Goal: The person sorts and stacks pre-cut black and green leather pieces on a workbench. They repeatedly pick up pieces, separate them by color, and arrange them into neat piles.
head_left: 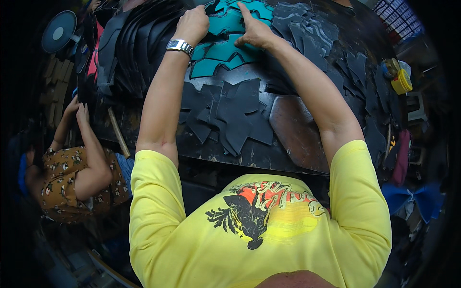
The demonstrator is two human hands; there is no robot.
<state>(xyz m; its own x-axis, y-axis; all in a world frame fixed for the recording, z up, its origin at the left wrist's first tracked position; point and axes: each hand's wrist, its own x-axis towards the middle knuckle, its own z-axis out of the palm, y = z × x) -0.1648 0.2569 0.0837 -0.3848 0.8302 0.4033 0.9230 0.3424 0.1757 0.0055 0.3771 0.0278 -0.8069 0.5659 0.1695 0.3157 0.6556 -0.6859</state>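
Several teal cut pieces with notched, angular outlines (225, 60) lie in overlapping rows at the far middle of the dark table. My left hand (193, 25), with a silver watch at its wrist, is closed at the left edge of these pieces; what its fingers hold is hidden. Across from it, my right hand (254, 31) rests on the right side of the teal pieces, thumb and fingers spread apart. Closer to me lies a loose pile of black cut pieces (235, 113) of similar angular shape.
Tall stacks of black sheets (144, 48) stand left of the teal pieces. More dark pieces (307, 31) lie to the right, beside a brown sheet (295, 129) near the front edge. A yellow tub (401, 81) is far right. Another person (84, 177) is at the left.
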